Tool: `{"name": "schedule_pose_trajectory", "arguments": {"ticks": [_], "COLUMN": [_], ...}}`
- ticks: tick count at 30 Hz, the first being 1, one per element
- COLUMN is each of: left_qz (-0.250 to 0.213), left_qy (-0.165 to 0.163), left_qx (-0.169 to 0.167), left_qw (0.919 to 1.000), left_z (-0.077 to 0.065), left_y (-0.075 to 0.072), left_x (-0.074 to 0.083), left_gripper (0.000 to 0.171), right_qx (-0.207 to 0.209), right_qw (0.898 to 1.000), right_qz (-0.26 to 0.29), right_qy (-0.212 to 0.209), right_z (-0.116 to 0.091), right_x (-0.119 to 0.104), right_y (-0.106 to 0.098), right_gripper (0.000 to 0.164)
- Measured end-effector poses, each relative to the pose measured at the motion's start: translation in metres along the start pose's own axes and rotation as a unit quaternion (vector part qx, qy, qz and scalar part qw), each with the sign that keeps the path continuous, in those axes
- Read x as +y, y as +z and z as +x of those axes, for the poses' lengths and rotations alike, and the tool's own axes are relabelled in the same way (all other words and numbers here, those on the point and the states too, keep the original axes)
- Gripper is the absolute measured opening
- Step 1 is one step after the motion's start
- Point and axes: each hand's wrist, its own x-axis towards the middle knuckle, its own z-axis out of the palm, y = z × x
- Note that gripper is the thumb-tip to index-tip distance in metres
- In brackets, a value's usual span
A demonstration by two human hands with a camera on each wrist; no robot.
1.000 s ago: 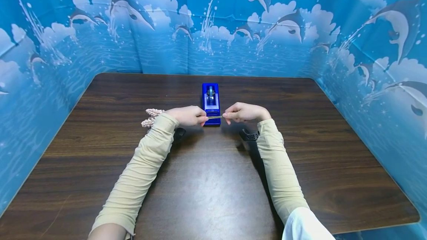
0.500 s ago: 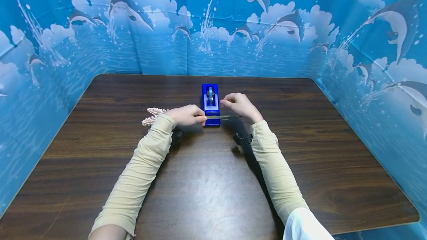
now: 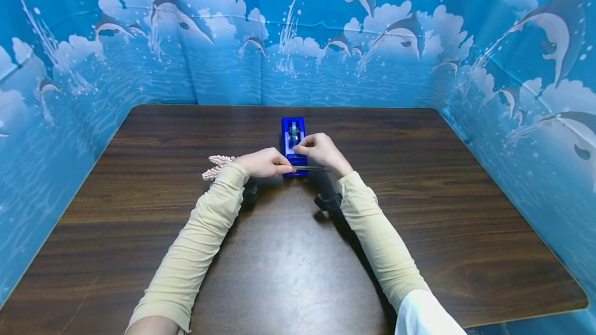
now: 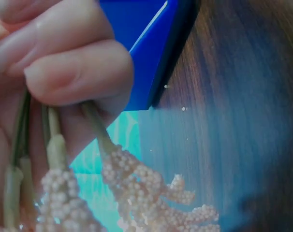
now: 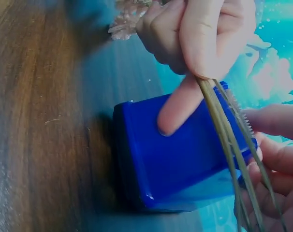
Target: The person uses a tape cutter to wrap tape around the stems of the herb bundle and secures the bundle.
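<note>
The left hand [image 3: 266, 163] pinches stems [image 5: 217, 118]; whether the right hand [image 3: 326, 153] grips, we cannot tell. Only the right wrist view shows cutter teeth [image 5: 242, 115].

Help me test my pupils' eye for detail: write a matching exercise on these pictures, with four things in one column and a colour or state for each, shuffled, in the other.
Things
1. Table
2. Flower stems
3. Tape dispenser
4. Flower heads

Colours or states
A. Pale pink and beaded
B. Dark brown with a wood grain
C. Bright blue
D. Gripped by the left hand

Right pairs: 1-B, 2-D, 3-C, 4-A
</note>
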Motion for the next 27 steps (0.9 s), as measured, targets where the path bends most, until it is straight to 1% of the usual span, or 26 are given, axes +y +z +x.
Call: {"name": "schedule_pose_trajectory", "arguments": {"ticks": [3, 7, 10, 15, 20, 27], "left_qz": [-0.019, -0.037, -0.030, -0.016, -0.009, -0.001], "left_qy": [-0.012, -0.023, -0.024, -0.026, -0.041, -0.064], "left_qx": [0.005, 0.016, 0.032, 0.061, 0.082, 0.113], "left_qw": [0.9997, 0.9989, 0.9988, 0.9977, 0.9957, 0.9915], "left_z": [0.001, 0.002, 0.004, 0.007, 0.009, 0.013], "left_y": [0.002, 0.006, 0.009, 0.012, 0.013, 0.011], "left_x": [0.002, 0.002, 0.002, 0.003, 0.005, 0.004], "left_gripper": [0.027, 0.027, 0.026, 0.025, 0.024, 0.026], "right_qx": [0.007, 0.026, 0.034, 0.034, 0.040, 0.030], "right_qw": [1.000, 0.997, 0.995, 0.997, 0.997, 0.998], "right_qz": [0.014, 0.068, 0.090, 0.068, 0.068, 0.062], "right_qy": [0.005, 0.018, 0.021, 0.013, 0.009, 0.003], "right_z": [-0.001, -0.002, -0.002, -0.001, -0.002, -0.002], "right_x": [-0.002, -0.005, -0.005, -0.004, -0.003, -0.004], "right_y": [0.001, 0.001, 0.001, 0.001, -0.002, -0.006], "right_gripper": [0.021, 0.022, 0.024, 0.024, 0.025, 0.024]}}
